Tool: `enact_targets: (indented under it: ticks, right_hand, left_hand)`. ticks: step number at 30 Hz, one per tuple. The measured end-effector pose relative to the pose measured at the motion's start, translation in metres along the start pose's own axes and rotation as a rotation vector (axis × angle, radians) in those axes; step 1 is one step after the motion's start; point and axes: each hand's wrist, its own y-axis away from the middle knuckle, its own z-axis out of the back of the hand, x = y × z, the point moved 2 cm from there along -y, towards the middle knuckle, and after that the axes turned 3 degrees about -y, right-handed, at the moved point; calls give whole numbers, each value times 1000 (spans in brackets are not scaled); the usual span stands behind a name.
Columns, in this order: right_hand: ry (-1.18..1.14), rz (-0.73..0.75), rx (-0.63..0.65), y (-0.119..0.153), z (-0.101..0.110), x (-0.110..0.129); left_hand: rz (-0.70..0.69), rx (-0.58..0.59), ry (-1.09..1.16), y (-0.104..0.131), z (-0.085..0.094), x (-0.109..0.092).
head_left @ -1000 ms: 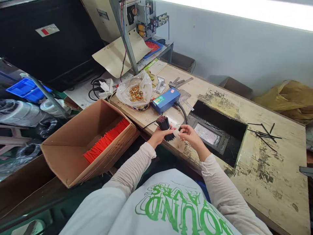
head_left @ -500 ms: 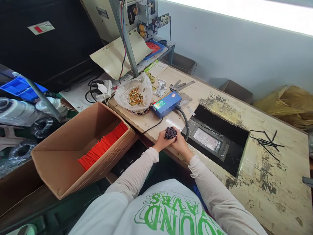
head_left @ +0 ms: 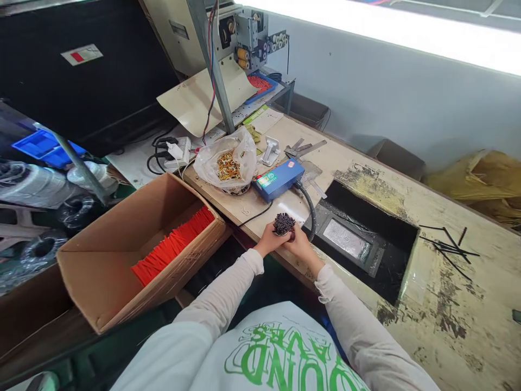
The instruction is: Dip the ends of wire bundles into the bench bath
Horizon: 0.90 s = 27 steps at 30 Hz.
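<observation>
both forearms [head_left: 230, 288] reach forward and inward; the left hand [head_left: 269, 241] is curled, the right hand [head_left: 301, 247] just beside it.

We had one thing in our grip: a tight bundle of thin black strands [head_left: 284, 223], cut lengths of wire or narrow tubing; we could not tell which. It stood roughly upright, its many small tips facing up toward us in a dense, rounded cluster, slightly uneven across the top. We clasped its side with our left hand [head_left: 271, 239] and right hand [head_left: 302, 245], which hid most of its length and its lower end. It was on our side of the blue rectangular box [head_left: 280, 179], near it but not touching.
</observation>
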Motion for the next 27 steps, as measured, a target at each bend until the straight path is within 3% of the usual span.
enact_targets:
  ticks: [3, 7, 11, 15, 18, 27]
  right_hand:
    - [-58, -65, -26, 6, 17, 9]
    - [51, -22, -66, 21, 39, 35]
    - [107, -30, 46, 30, 43, 55]
    - [-104, -9, 233, 32, 32, 64]
    - [-208, -12, 286, 33, 24, 62]
    - [-357, -27, 142, 43, 21, 55]
  left_hand:
    - [85, 3, 109, 3, -4, -13]
    - [253, 77, 358, 14, -10, -38]
    - [327, 85, 447, 27, -18, -56]
    - [406, 68, 440, 37, -27, -56]
    - [397, 29, 408, 42, -32, -53]
    - [260, 35, 211, 51, -42, -63]
